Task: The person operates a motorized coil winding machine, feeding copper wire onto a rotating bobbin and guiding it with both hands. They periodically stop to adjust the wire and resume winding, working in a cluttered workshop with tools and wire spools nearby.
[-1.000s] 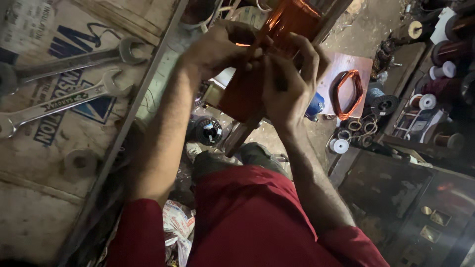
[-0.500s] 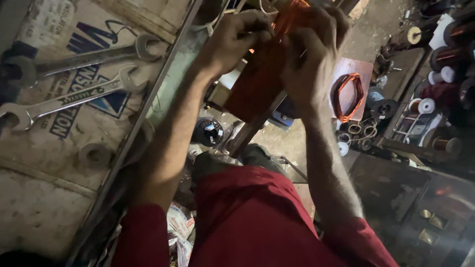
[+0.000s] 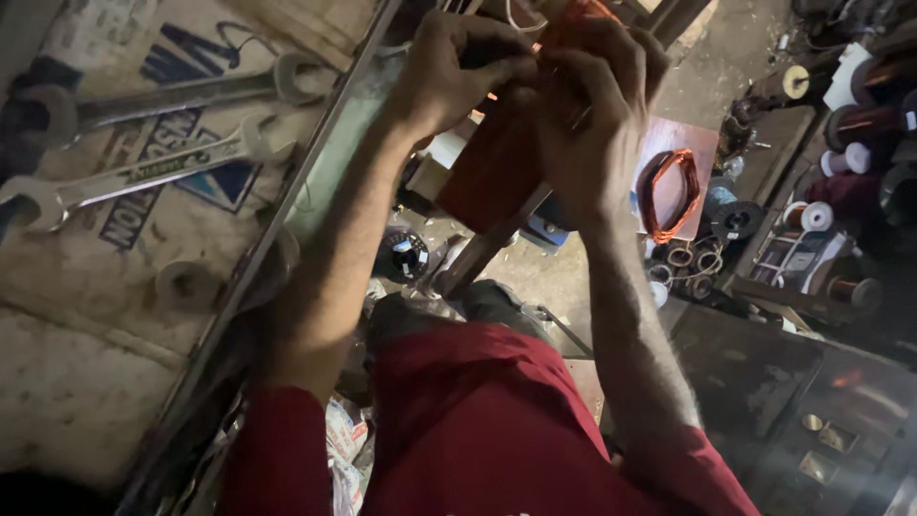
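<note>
My left hand [image 3: 458,67] and my right hand [image 3: 597,105] are raised together near the top of the head view, fingers pinched around an orange-red copper-wire part [image 3: 564,24] at the top edge. A dark reddish sheet [image 3: 492,172] hangs below the hands. How the wire part is built is hidden behind my fingers. Red sleeves cover both upper arms.
Two large open-end spanners [image 3: 143,172] lie on printed cardboard at the left. A copper wire coil [image 3: 669,191] rests on a pink sheet at the right, with small rings [image 3: 693,258] and spools [image 3: 841,158] beyond. A dark round part [image 3: 401,253] sits below the hands.
Both hands have risen toward the top of the view with the wire part and sheet. The fingers stay pinched on it.
</note>
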